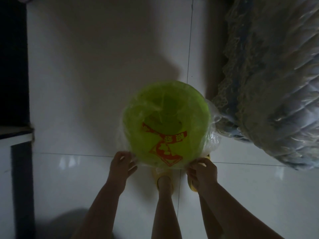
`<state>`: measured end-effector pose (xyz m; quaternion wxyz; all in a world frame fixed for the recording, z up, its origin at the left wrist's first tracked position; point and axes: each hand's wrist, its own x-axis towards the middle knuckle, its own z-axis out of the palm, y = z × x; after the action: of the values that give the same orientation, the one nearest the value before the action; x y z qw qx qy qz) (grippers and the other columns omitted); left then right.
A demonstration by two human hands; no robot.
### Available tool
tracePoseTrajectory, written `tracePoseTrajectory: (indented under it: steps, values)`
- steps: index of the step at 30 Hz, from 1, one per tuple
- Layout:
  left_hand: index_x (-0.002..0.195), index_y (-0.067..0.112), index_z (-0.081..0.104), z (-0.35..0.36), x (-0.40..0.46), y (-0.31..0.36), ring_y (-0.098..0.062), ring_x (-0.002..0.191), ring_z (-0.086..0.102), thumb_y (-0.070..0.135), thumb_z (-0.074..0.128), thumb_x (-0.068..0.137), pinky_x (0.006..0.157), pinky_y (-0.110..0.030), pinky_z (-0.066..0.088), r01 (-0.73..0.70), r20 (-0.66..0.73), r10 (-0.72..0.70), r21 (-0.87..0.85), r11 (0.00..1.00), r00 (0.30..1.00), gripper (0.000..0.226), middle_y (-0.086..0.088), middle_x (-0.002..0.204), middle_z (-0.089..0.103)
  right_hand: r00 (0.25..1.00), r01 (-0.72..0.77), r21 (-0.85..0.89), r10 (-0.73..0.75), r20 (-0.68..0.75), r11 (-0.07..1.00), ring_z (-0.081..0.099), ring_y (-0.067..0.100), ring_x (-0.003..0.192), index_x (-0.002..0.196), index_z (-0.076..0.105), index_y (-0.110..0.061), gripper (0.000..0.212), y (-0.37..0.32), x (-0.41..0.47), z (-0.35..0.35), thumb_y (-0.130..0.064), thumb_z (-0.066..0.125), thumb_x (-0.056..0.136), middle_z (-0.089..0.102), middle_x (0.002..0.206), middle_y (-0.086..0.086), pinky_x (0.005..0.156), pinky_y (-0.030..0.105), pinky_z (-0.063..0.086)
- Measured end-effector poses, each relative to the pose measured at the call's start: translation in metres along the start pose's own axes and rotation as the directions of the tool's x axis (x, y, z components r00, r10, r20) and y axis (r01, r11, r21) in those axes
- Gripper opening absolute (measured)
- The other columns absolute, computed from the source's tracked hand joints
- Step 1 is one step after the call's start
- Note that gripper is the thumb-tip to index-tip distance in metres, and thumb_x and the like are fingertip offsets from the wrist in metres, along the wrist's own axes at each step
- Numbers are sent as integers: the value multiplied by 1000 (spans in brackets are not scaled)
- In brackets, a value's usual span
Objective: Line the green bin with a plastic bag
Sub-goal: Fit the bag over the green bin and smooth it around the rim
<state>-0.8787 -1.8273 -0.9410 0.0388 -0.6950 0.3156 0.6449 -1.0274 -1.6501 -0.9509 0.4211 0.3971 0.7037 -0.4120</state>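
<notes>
A round green bin [155, 97] stands on the white tiled floor, seen from straight above. A clear plastic bag [213, 135] with a red print lies inside it and drapes over the rim, bunching loose on the right side. My left hand [120, 163] pinches the bag's edge at the bin's near left rim. At the near right rim, my right hand [202, 169] grips the bag's edge too. The bin's bottom shows dimly through the plastic.
A bed with a quilted, lace-edged cover [269, 87] stands close on the right, almost touching the bin. Dark furniture [13, 66] lines the left edge. My legs and yellow slippers [164, 180] stand just behind the bin. The room is dim.
</notes>
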Motion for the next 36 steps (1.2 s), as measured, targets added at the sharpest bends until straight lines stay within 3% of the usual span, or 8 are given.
tracePoseTrajectory:
  steps: [7, 13, 15, 19, 24, 28, 33, 36]
  values:
    - [75, 16, 49, 1, 15, -13, -15, 61, 63, 0, 51, 91, 59, -27, 57, -60, 21, 66, -206, 977, 998, 23, -2, 65, 64, 987, 97, -1, -96, 128, 995, 48, 5, 26, 68, 54, -9, 36, 1, 14, 6, 20, 38, 80, 51, 34, -1, 30, 11, 39]
    - [77, 14, 52, 11, 30, -27, -13, 61, 70, -5, 45, 91, 55, -25, 58, -34, 50, 50, -280, 960, 998, 24, -3, 70, 68, 965, 185, -115, -158, 210, 976, 33, 7, 24, 53, 41, -9, 42, -7, 19, 7, 24, 32, 77, 37, 28, -7, 29, 10, 29]
    - [78, 16, 51, 16, 30, -29, -13, 59, 69, -3, 45, 92, 53, -25, 57, -33, 24, 41, -272, 962, 999, 24, -6, 77, 65, 966, 152, -96, -127, 224, 984, 43, 8, 28, 61, 48, -8, 38, -5, 18, 6, 21, 35, 81, 45, 33, -5, 30, 11, 35]
    - [95, 21, 54, 18, 26, -34, -24, 86, 66, 6, 43, 95, 59, -29, 60, -12, 67, 32, -282, 959, 997, 18, -9, 100, 63, 974, 14, -23, -9, 227, 1000, 67, 21, 60, 99, 55, -6, 20, -2, 13, -5, 8, 45, 89, 63, 74, 13, 42, 20, 54]
    - [94, 24, 61, 14, 20, -48, -19, 77, 67, 0, 43, 91, 61, -30, 58, -65, 94, 93, -273, 960, 991, 30, -5, 91, 65, 974, 48, -128, -18, 226, 991, 66, 9, 44, 85, 55, -12, 22, 11, 14, -6, 8, 47, 89, 59, 72, 9, 40, 20, 53]
    - [110, 15, 58, 15, 38, -47, -23, 86, 65, 0, 44, 93, 65, -30, 59, -76, 113, 115, -303, 950, 987, 27, -6, 96, 65, 972, 92, -77, -73, 224, 993, 69, 17, 63, 100, 56, -7, 35, 5, 25, 7, 18, 37, 85, 63, 83, 12, 44, 23, 57]
    - [119, 12, 47, -2, 38, -41, -22, 90, 70, 0, 35, 96, 81, -37, 57, -17, 236, 106, -350, 937, 966, 29, -14, 111, 61, 944, 54, -88, -22, 330, 995, 63, 16, 49, 114, 48, 1, 26, -14, 20, -7, 12, 39, 92, 49, 73, 17, 39, 16, 51]
    - [133, 19, 38, -19, 17, -33, -24, 105, 62, -2, 42, 94, 88, -38, 51, -132, -22, 132, -305, 943, 991, 45, -16, 127, 52, 938, 169, -166, -107, 329, 972, 59, 30, 73, 112, 47, -8, 32, -32, 4, -38, 11, 52, 86, 57, 87, 18, 58, 29, 52]
